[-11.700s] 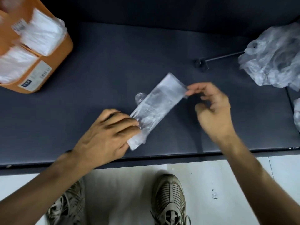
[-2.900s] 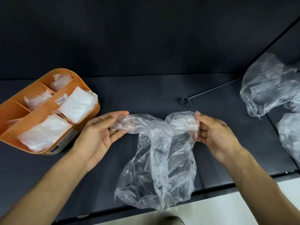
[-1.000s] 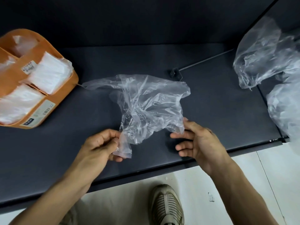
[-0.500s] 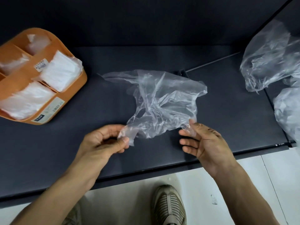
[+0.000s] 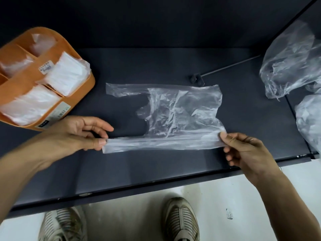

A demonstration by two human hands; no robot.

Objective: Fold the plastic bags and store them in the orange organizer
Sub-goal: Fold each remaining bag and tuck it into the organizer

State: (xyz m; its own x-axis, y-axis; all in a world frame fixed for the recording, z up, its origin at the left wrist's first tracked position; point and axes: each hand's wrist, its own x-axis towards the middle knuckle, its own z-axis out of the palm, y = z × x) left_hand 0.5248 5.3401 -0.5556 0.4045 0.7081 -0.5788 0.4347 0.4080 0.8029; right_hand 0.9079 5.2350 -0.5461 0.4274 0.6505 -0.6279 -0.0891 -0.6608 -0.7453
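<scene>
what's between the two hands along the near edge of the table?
In the head view, the near edge of the clear plastic bag spans from left hand to right hand, pinched at both ends over the dark table.

— The thin clear plastic bag (image 5: 180, 113) pinched between both hands?
— Glossy, creased film. The dark tabletop (image 5: 121, 171) under them looks matt and smooth.
— Left of the left hand (image 5: 76, 133)?
— A smooth orange plastic organizer (image 5: 81, 91) with paper labels.
</scene>
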